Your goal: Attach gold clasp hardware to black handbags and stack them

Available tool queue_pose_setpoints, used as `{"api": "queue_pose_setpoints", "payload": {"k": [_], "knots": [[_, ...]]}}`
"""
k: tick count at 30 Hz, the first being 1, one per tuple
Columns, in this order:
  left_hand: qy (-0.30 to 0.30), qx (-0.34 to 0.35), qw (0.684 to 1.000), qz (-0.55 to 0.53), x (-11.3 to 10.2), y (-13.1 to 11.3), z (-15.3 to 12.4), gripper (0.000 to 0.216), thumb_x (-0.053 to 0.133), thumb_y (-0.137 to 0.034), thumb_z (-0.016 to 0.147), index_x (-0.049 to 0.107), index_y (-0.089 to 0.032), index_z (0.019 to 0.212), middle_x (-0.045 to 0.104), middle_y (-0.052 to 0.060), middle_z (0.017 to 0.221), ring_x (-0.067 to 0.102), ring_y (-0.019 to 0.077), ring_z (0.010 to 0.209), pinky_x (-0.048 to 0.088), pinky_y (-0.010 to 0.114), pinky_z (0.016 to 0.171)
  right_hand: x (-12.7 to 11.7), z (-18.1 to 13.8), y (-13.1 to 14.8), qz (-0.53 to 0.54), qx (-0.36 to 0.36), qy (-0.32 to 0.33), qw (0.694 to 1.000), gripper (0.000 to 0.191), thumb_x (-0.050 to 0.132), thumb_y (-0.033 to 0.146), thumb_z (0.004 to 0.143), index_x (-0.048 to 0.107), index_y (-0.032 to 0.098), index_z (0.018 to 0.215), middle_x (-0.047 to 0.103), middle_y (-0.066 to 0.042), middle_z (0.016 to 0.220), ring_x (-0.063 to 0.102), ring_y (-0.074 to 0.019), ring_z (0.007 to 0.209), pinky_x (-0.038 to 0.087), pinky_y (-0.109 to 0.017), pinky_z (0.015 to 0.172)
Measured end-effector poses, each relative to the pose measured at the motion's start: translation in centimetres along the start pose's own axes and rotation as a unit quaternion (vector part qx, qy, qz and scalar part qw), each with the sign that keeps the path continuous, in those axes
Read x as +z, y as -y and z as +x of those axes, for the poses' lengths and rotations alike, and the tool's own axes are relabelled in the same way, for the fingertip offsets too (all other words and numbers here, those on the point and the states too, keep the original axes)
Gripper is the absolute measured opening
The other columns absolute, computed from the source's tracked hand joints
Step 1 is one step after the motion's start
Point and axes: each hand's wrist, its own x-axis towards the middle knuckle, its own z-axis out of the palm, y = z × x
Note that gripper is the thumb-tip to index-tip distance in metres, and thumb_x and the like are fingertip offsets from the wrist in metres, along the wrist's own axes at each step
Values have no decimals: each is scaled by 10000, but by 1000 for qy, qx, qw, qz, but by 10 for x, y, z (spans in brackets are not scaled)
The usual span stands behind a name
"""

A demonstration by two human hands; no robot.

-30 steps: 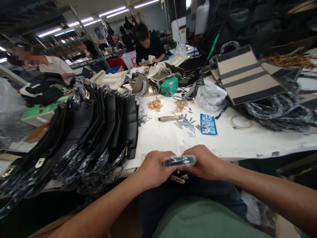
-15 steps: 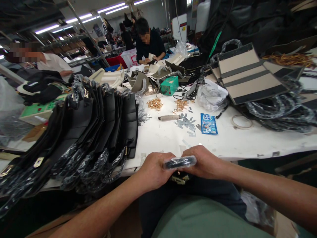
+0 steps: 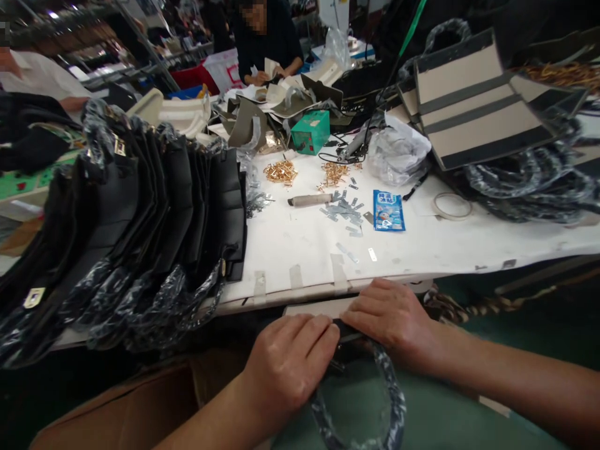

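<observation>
In the head view, a bag panel (image 3: 321, 308) with a beige face and a black edge lies at my lap, below the table's front edge. My left hand (image 3: 293, 356) has its fingers curled over the panel's dark edge. Close beside it, my right hand (image 3: 391, 312) grips the same edge from the right. A plastic-wrapped handle (image 3: 397, 400) loops down from the panel toward my body. Most of the panel is hidden under my hands.
Black bags (image 3: 164, 194) with wrapped handles are stacked on the left. Gold fasteners (image 3: 280, 173), metal plates (image 3: 347, 209), a taped tool (image 3: 310, 200), a blue packet (image 3: 389, 211) and a tape roll (image 3: 452, 206) lie on the table (image 3: 290, 250). Beige panels (image 3: 469, 106) are piled right; a co-worker (image 3: 269, 44) sits opposite.
My hands have turned the panel, so its beige face now shows and the handle hangs toward me. Both hands now lie over the edge. The camera has tilted down.
</observation>
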Motion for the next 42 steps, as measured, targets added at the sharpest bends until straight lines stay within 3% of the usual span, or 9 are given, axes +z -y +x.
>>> {"api": "queue_pose_setpoints", "payload": {"k": [9, 12, 17, 22, 25, 29, 34, 39, 42], "knots": [[32, -115, 980, -158, -8, 10, -1, 220, 615, -126, 863, 664, -153, 1076, 729, 85, 1013, 664, 191, 898, 514, 310, 815, -5, -2, -5, 5, 15, 3, 1000, 164, 535, 249, 961, 666, 188, 883, 651, -26, 708, 564, -156, 674, 332, -335, 657], [74, -273, 924, -259, -15, 26, 14, 150, 604, -224, 890, 721, -207, 984, 753, 24, 913, 686, 169, 819, 515, 266, 770, -11, 11, -14, 1, 83, -27, 996, 164, 625, 369, 911, 650, 210, 945, 668, -40, 820, 592, -186, 759, 377, -341, 710], [32, -452, 773, -444, -18, 58, 48, 219, 668, -369, 835, 717, -186, 947, 752, 16, 858, 688, 198, 772, 518, 285, 731, -19, 34, -24, -134, 127, -223, 957, 604, 752, 466, 788, 502, 232, 1286, 599, -137, 1190, 531, -329, 1110, 398, -469, 902], [-4, -473, 695, -541, -10, 76, 65, 230, 725, -330, 774, 710, -159, 927, 735, 28, 809, 669, 186, 733, 504, 285, 706, -23, 52, -31, -103, 60, -121, 985, 177, 578, 288, 943, 648, 258, 1103, 699, -52, 940, 595, -219, 850, 395, -379, 756], [-3, -478, 684, -551, -5, 82, 66, 210, 731, -311, 764, 714, -149, 896, 736, 33, 804, 661, 175, 732, 492, 274, 709, -20, 58, -38, -24, 57, -70, 996, 183, 523, 241, 972, 694, 224, 1036, 721, -45, 869, 617, -187, 799, 405, -345, 734], [2, -472, 677, -564, 5, 92, 61, 205, 726, -312, 771, 718, -142, 885, 746, 46, 836, 670, 178, 762, 494, 277, 742, -22, 59, -41, 73, 97, -102, 987, 160, 571, 284, 953, 723, 236, 966, 739, -39, 873, 643, -183, 787, 438, -332, 753], [-26, -529, 599, -601, 20, 112, 51, 225, 768, -291, 728, 722, -137, 885, 747, 47, 776, 662, 151, 666, 490, 237, 635, -33, 63, -53, 368, 320, -139, 862, 202, 699, 406, 855, 696, 204, 870, 703, -21, 798, 645, -173, 750, 490, -289, 714], [-63, -533, 527, -659, 27, 126, 48, 233, 806, -237, 671, 729, -126, 861, 741, 43, 721, 663, 137, 608, 505, 219, 605, -15, 61, -78, 590, 383, -146, 696, 301, 750, 452, 794, 652, 174, 853, 641, -5, 694, 601, -134, 637, 471, -255, 624], [-74, -526, 502, -683, 29, 129, 47, 212, 801, -227, 667, 729, -123, 838, 729, 28, 679, 649, 122, 577, 508, 211, 601, -6, 58, -86, 629, 381, -155, 660, 307, 762, 444, 783, 627, 170, 812, 603, 0, 690, 583, -125, 628, 455, -243, 593]]}}
